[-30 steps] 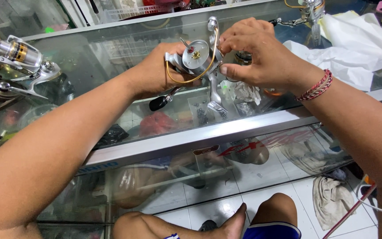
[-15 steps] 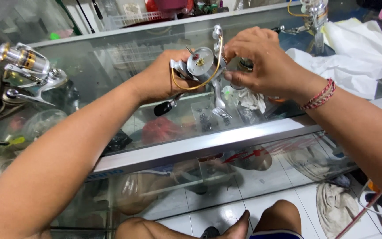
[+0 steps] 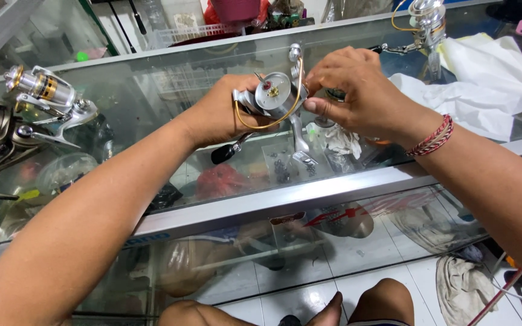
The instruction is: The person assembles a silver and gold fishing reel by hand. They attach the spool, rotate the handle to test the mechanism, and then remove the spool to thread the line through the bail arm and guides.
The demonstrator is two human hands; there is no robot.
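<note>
Presently, left hand (image 3: 219, 118): wrapped round the silver spinning reel (image 3: 276, 99), steadying it above the glass counter (image 3: 152, 90), centre.
Right hand (image 3: 351, 90): fingertips pinch the reel's right side beside the gold bail wire (image 3: 273, 122).
Far left: two more reels (image 3: 25, 115) lying on the glass.

Bare glass counter (image 3: 152, 96) lies open at upper centre of the frame, behind the left hand (image 3: 222, 115). At left, 2 spinning reels (image 3: 25, 115) block the way. At upper right, white cloth (image 3: 484, 90) and another reel (image 3: 425, 18) crowd the right hand (image 3: 357, 90).
</note>
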